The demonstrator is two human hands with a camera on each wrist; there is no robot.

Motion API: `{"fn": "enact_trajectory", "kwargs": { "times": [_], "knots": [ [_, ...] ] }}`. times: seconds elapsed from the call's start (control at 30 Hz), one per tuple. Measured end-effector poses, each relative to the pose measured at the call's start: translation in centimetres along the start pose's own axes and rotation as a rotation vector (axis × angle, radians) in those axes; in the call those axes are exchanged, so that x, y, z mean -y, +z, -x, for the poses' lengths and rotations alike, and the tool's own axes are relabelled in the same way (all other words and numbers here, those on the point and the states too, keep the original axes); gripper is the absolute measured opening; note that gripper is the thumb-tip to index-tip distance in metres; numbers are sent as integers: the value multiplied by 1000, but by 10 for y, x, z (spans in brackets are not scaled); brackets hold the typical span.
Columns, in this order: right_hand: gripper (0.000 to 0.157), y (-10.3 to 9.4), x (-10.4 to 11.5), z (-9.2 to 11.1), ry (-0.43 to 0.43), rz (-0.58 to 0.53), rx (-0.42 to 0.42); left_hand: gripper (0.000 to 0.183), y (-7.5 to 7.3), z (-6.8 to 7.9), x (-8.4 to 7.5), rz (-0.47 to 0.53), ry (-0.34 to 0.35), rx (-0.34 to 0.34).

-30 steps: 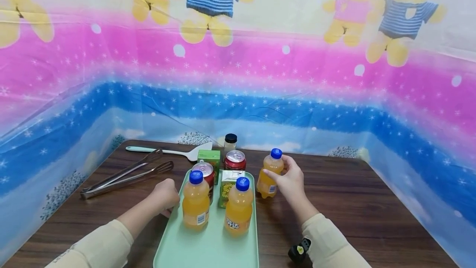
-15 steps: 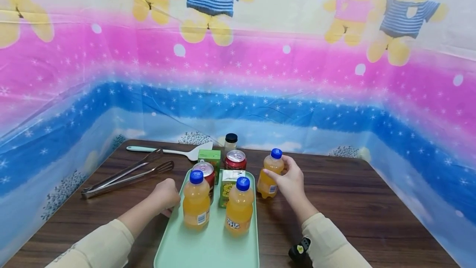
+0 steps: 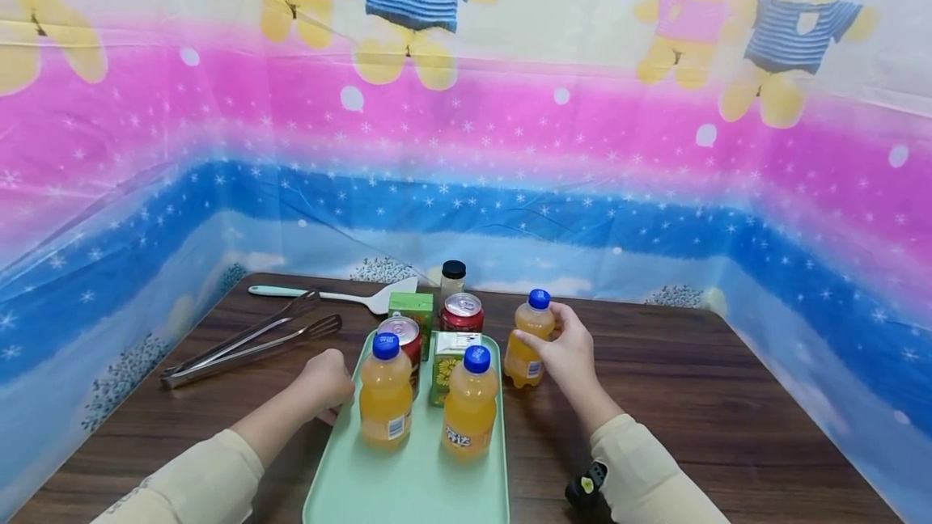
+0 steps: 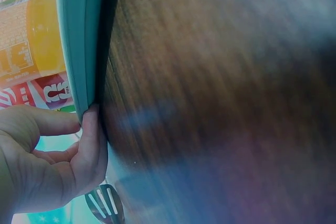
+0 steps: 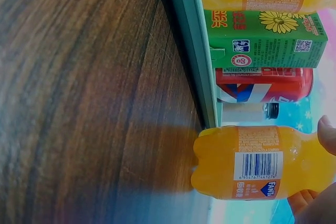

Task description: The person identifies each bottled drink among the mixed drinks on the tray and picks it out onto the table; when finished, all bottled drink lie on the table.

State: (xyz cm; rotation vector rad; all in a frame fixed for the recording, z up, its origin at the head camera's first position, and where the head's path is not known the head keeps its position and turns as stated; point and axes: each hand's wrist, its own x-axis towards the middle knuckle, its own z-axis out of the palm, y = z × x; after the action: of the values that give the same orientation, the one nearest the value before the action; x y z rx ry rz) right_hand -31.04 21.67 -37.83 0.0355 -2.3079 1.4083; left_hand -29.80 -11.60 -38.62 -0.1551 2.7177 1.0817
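barely shifted over the past second, an orange-drink bottle (image 3: 524, 364) is gripped by the right hand (image 3: 571, 350) beside the far right corner of the green tray (image 3: 408, 492), its left edge pinched by the left hand (image 3: 325, 382); work appears paused.

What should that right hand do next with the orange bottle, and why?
Probably move the orange bottle left onto the tray: the right hand grips it just outside the tray's right rim, two similar bottles already stand on the tray, and the left hand holds the left rim.
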Motion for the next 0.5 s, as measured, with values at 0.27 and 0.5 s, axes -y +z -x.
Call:
{"fn": "enact_trajectory", "kwargs": {
  "times": [0.27, 0.5],
  "knots": [
    [59, 0, 0, -1, 42, 10, 8, 11, 0, 0, 1, -3, -1, -7],
    [62, -3, 2, -1, 44, 1, 6, 10, 0, 0, 0, -8, 0, -6]
  ]
}}
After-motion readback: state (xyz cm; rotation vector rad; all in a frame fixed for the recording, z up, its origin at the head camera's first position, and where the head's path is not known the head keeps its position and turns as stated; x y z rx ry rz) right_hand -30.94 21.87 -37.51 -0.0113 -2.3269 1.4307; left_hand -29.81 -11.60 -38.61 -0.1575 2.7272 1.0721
